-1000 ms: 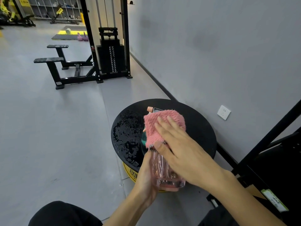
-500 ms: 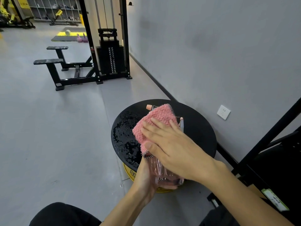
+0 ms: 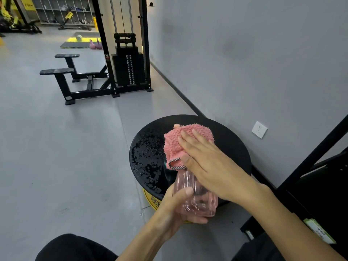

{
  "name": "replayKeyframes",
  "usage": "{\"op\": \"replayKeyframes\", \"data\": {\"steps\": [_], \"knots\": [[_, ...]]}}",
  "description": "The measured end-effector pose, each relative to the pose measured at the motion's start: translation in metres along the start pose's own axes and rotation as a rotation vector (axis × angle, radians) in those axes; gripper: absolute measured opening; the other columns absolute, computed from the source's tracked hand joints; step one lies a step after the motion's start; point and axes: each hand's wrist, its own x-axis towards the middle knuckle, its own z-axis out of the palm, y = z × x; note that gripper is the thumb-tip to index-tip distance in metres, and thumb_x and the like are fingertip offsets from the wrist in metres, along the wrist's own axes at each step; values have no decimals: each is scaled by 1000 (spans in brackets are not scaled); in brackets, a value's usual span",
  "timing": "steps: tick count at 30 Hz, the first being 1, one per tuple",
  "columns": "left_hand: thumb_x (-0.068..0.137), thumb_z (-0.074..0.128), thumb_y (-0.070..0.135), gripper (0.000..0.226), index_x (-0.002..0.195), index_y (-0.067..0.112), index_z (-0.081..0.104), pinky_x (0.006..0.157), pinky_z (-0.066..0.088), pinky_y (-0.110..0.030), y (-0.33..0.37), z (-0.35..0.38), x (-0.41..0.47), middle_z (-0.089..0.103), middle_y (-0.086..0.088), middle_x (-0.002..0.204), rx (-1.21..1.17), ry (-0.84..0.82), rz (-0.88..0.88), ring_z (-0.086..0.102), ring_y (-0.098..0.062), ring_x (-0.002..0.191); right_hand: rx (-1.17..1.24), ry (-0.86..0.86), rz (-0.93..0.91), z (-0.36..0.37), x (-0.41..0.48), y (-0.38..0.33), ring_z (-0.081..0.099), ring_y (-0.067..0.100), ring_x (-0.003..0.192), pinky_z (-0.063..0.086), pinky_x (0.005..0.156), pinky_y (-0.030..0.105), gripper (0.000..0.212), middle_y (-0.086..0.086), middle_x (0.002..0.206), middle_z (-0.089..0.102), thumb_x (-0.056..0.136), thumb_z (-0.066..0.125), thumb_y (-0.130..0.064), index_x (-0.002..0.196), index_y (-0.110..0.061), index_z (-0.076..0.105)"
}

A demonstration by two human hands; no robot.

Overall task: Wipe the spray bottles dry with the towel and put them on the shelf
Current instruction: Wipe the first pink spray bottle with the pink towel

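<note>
Gripping pink spray bottle (image 3: 195, 196) w/ left hand (image 3: 174, 208), right hand (image 3: 211, 166) flat, fingers straight, pressing towel (image 3: 175, 144) on top

Left hand (image 3: 177, 206): at the base of the spray bottle (image 3: 197, 196), fingers and thumb wrapped round it. Right hand (image 3: 211, 166): over its top, fingers straight, pressing the towel (image 3: 175, 144).

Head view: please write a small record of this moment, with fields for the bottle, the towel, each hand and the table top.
spray bottle: pink, clear, top mostly covered
towel: pink, draped over the bottle's top
left hand: grips the bottle's base
right hand: straight fingers press the towel on the bottle
table: round, black, water drops on its left part
</note>
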Motion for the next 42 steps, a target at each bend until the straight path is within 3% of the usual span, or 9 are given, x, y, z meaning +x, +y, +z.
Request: {"op": "replayKeyframes", "data": {"steps": [3,9,13,19,23,28,33,38,42], "knots": [[47,90,50,86,120,18,59,57,60,-35,-1,2,-1,70,-17,109,-8,-57,29,71,-33,85,2,53,51,-3,3,6,-19,0,144,-2,122,36,63,-19,159,-11,96,8,-55,153,-30,0],[47,90,48,102,132,11,48,60,59,-37,-2,3,3,62,-30,117,21,-33,6,68,-37,90,90,85,63,-7,0,6,-18,-4,144,1,123,36,70,-21,158,-12,90,7,-61,153,-31,-1],[47,91,45,104,134,14,45,58,58,-36,-4,-2,4,68,-22,108,-22,-15,20,69,-36,87,61,26,16,-2,-13,-4,-20,-8,142,-1,122,30,68,-23,158,-13,92,9,-59,154,-32,-1],[51,88,47,99,136,16,46,63,58,-39,-7,0,5,63,-26,120,24,-45,20,68,-36,92,88,115,121,-9,-6,6,-21,-1,144,-1,123,36,72,-19,159,-16,90,9,-62,154,-30,-5],[59,80,32,82,131,18,45,62,58,-37,-7,2,4,69,-19,105,49,-32,30,69,-35,85,29,62,121,-6,-9,-6,-24,2,143,-8,121,33,73,-16,158,-19,94,17,-61,154,-27,-7],[54,75,22,82,126,5,41,57,57,-36,-8,9,5,70,-3,78,72,12,4,67,-20,61,-69,61,69,2,-4,-25,-27,9,144,-7,121,37,79,-12,159,-21,95,30,-61,154,-24,-8],[52,74,29,80,125,18,44,56,58,-36,-7,10,4,71,-4,84,24,32,34,71,-24,75,-105,80,88,-2,16,-24,-21,16,147,0,122,43,86,-7,161,-18,95,53,-40,155,-21,-6],[53,73,28,72,119,19,47,61,60,-40,-6,12,4,70,-4,77,19,29,57,70,-24,64,-7,154,101,3,17,-29,-12,12,149,7,122,41,71,-8,163,-2,95,44,0,155,-20,11],[56,72,27,77,128,22,45,63,60,-43,-12,10,4,69,0,79,-30,37,75,68,-20,66,13,174,67,8,7,-25,-4,6,149,5,122,29,68,-10,162,12,94,40,7,153,-21,20]]}}
